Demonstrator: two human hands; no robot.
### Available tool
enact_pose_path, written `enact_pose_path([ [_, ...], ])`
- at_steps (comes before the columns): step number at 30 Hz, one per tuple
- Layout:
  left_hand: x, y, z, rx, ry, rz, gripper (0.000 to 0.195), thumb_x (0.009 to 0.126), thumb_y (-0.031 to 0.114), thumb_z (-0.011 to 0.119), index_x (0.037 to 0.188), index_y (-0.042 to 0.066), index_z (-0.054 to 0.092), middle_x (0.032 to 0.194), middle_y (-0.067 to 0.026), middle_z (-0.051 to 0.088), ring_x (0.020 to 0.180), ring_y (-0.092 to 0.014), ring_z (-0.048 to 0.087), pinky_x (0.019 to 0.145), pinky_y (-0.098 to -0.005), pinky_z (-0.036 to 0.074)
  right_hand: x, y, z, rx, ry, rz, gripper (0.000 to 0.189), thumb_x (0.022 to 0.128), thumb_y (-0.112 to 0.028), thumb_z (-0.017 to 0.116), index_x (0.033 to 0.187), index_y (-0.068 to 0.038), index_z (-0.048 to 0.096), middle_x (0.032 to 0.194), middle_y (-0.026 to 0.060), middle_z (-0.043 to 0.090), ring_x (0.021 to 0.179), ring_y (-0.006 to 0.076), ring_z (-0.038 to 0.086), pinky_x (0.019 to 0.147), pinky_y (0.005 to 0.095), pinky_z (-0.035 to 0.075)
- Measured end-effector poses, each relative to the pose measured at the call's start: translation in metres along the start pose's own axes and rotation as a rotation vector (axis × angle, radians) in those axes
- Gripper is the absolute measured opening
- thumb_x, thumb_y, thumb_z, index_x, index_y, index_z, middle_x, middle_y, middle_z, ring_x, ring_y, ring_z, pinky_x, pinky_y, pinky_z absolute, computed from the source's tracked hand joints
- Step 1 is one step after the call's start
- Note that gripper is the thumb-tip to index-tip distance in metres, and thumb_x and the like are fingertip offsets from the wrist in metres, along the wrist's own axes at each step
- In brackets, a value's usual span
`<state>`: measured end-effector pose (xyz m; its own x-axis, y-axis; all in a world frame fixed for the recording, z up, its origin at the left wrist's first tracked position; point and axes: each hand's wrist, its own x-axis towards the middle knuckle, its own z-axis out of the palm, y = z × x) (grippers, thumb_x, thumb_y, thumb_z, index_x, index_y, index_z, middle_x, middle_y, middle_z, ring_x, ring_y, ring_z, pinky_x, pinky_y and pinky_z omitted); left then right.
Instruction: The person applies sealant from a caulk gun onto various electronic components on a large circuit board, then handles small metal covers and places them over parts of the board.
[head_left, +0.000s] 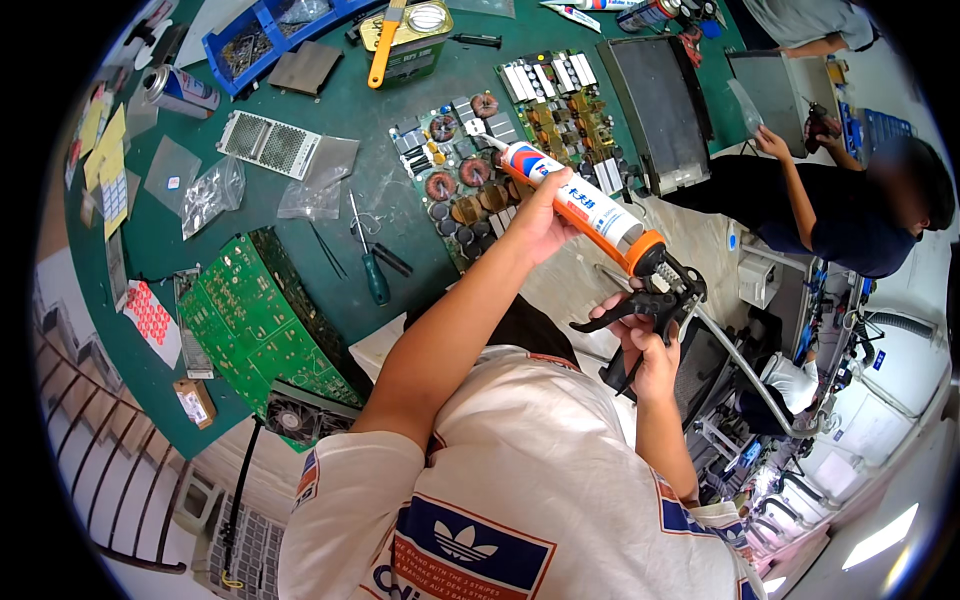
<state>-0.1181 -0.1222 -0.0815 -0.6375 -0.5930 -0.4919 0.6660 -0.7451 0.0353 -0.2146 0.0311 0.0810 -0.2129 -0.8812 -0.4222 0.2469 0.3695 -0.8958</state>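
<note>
An orange and black caulking gun (643, 253) holds a white sealant cartridge (581, 196). My left hand (546, 217) is wrapped around the front of its cradle and the cartridge. At the black handle and trigger, my right hand (646, 349) grips the gun. The nozzle (491, 141) points over a circuit board with copper-wound toroidal coils (474, 171); whether it touches a part I cannot tell. Beside that board lies a second one with white blocks and capacitors (559, 97). Both boards lie on the green bench top (300, 195).
A large green circuit board with a fan (259, 322) stands at the left. A screwdriver (375, 277), tweezers (328, 249), a perforated metal cover (270, 142), a tin with a brush (409, 56) and a black metal case (658, 112) surround the boards. A co-worker (825, 202) is at the right.
</note>
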Motion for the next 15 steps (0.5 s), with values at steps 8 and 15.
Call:
enact_pose_path([
  [8, -0.0002, -0.0036, 0.0011, -0.060, -0.012, -0.034, 0.044, 0.084, 0.046, 0.067, 0.109, 0.011, 0.054, 0.098, -0.0033, 0.063, 0.090, -0.017, 0.065, 0.076, -0.0319, 0.055, -0.0035, -0.0053, 0.0083, -0.104, 0.009, -0.032, 0.067, 0.072, -0.006, 0.046, 0.138, 0.003, 0.038, 0.111, 0.0184, 0.060, 0.104, 0.0301, 0.062, 0.098, 0.0463, 0.047],
  [15, 0.0005, -0.0022, -0.0003, -0.037, 0.008, -0.036, 0.045, 0.085, 0.046, 0.067, 0.109, 0.011, 0.054, 0.098, -0.0030, 0.063, 0.089, -0.016, 0.065, 0.075, -0.0309, 0.055, 0.0013, -0.0052, 0.0098, -0.091, 0.020, -0.015, 0.066, 0.071, -0.006, 0.044, 0.136, 0.003, 0.040, 0.109, 0.0185, 0.061, 0.102, 0.0298, 0.062, 0.095, 0.0448, 0.049],
])
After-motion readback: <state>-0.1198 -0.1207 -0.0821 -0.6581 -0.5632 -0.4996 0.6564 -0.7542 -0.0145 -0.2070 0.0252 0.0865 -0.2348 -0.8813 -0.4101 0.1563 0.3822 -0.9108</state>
